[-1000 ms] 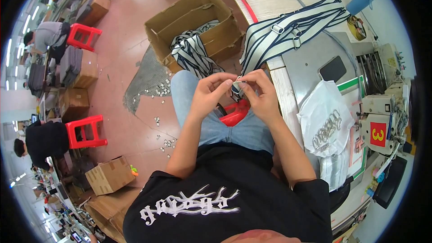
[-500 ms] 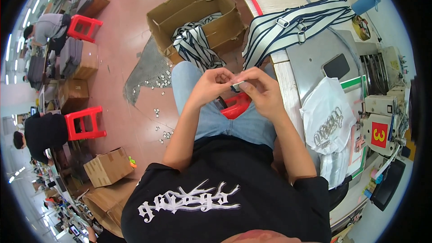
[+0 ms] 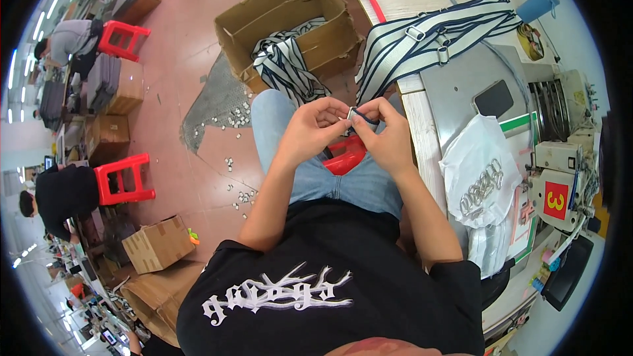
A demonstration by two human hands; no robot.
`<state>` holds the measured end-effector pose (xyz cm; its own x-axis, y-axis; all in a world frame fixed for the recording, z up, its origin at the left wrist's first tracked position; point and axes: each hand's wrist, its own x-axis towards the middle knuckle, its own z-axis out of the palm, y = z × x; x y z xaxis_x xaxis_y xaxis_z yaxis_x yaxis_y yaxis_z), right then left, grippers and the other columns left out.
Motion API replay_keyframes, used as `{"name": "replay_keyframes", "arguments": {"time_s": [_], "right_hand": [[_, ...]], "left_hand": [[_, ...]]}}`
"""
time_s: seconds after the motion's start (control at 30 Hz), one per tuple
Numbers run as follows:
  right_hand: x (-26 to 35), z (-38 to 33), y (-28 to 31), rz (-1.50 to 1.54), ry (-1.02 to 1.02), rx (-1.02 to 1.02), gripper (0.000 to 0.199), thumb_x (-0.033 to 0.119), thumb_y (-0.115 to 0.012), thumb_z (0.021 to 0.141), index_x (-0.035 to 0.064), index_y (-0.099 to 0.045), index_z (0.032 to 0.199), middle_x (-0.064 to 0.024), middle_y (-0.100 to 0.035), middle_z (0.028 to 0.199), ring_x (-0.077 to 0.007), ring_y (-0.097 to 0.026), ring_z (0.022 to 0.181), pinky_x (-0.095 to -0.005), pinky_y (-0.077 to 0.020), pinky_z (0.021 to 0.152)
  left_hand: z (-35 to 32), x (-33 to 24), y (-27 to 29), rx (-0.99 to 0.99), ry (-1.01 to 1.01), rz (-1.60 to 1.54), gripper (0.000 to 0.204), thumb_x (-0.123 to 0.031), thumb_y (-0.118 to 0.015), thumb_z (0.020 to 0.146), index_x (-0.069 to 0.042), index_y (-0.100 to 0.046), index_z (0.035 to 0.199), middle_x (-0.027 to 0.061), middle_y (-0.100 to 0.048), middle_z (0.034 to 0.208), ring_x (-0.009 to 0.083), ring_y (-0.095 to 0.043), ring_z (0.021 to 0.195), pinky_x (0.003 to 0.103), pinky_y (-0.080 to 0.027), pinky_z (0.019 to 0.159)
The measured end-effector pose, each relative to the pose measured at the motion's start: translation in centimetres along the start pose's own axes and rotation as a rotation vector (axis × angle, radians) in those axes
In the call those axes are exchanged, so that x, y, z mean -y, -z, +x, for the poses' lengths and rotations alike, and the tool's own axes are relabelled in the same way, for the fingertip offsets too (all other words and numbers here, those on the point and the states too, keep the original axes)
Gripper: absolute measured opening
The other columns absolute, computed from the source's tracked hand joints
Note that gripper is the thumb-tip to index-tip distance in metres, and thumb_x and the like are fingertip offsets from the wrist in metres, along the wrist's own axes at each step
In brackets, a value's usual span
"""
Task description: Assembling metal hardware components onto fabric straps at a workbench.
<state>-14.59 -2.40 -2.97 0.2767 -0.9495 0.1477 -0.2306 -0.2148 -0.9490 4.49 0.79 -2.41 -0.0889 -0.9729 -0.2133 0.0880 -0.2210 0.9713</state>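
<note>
My two hands meet above my lap, fingers closed in pinches. The right hand [image 3: 388, 135] grips the end of a navy-and-white webbing strap [image 3: 366, 118], folded between thumb and fingers. A small pale piece [image 3: 351, 113] sits at the strap's end, pinched by the fingertips of my left hand [image 3: 308, 130]; its exact kind is too small to tell. Striped straps [image 3: 389, 49] with metal buckles [image 3: 415, 33] lie over the table edge just beyond my right hand. Fingers cover most of the contact between strap and piece.
A cardboard box [image 3: 241, 23] holding more striped straps stands on the floor ahead. At right, the table bears a phone [image 3: 494, 97], a white plastic bag with metal rings [image 3: 484, 175] and a sewing machine [image 3: 557, 188]. Small pale bits [image 3: 239, 118] litter the floor. Co-workers sit at far left.
Both hands have turned their grip: the pale piece now stands upright between the fingertips, and more of the navy strap shows at my right hand. The left thumb has come forward.
</note>
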Motion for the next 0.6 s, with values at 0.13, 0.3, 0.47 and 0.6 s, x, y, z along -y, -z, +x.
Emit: {"name": "replay_keyframes", "arguments": {"time_s": [0.13,0.3,0.47,0.6], "right_hand": [[0.0,0.2,0.4,0.059,-0.062,0.041,0.014,0.006,-0.076,0.093,0.0006,-0.066,0.101,-0.0059,-0.071,0.083,-0.0117,-0.067,0.076,-0.0266,-0.0523,0.071],[0.1,0.7,0.9,0.183,0.061,0.104,0.031,0.008,-0.080,0.087,0.0032,-0.066,0.114,-0.0079,-0.071,0.098,-0.0190,-0.070,0.086,-0.0312,-0.0543,0.083],[1.1,0.9,1.3,-0.116,0.338,0.152,0.046,0.008,-0.084,0.082,0.0015,-0.067,0.124,-0.0095,-0.071,0.104,-0.0228,-0.070,0.096,-0.0323,-0.0527,0.096],[1.0,0.5,1.7,-0.121,0.165,0.137,0.046,0.009,-0.086,0.081,0.0013,-0.067,0.122,-0.0115,-0.070,0.112,-0.0222,-0.070,0.099,-0.0333,-0.0550,0.092]], "left_hand": [[0.0,0.1,0.2,0.039,-0.021,-0.075,0.019,-0.002,-0.073,0.096,0.004,-0.069,0.114,0.0049,-0.073,0.100,0.0085,-0.069,0.084,0.022,-0.057,0.073],[0.1,0.0,0.2,0.040,0.017,-0.132,0.020,0.001,-0.070,0.097,0.003,-0.067,0.117,0.0035,-0.072,0.100,0.0079,-0.069,0.087,0.022,-0.057,0.073],[0.1,-0.5,0.3,0.058,-0.076,-0.135,0.014,0.001,-0.067,0.097,-0.002,-0.060,0.109,0.0035,-0.069,0.098,0.0099,-0.069,0.090,0.027,-0.060,0.078],[0.2,-0.2,2.5,-0.200,-0.291,-0.246,0.013,0.001,-0.059,0.100,-0.003,-0.052,0.109,0.0070,-0.068,0.102,0.0189,-0.071,0.097,0.035,-0.061,0.084]]}}
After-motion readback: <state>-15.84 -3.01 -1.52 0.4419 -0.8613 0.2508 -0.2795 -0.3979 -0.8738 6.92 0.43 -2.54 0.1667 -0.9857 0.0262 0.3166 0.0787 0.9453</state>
